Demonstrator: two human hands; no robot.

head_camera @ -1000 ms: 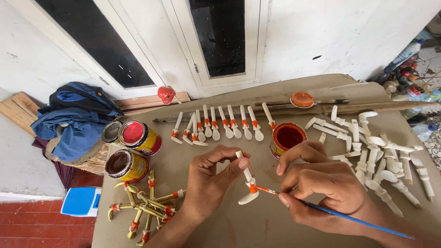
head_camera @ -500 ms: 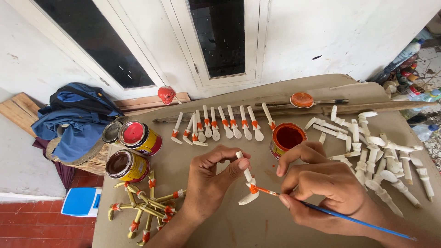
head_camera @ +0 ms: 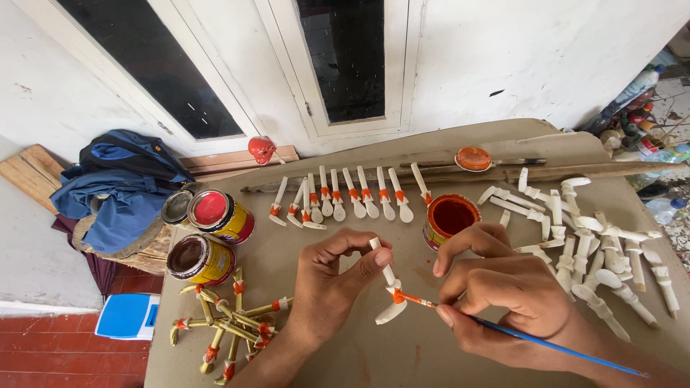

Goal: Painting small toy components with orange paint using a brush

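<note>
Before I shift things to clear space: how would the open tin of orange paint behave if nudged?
The open orange paint tin looks squat and broad-based, so it would probably slide rather than tip. With no lid on, its paint could slop. The right hand sits close beside it.

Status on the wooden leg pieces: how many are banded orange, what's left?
Done: a row of white pieces with orange bands leans on the stick. In hand: left hand pinches one white piece while right hand brushes an orange band onto it. Left: the unpainted pile at right, roughly as many again.
</note>
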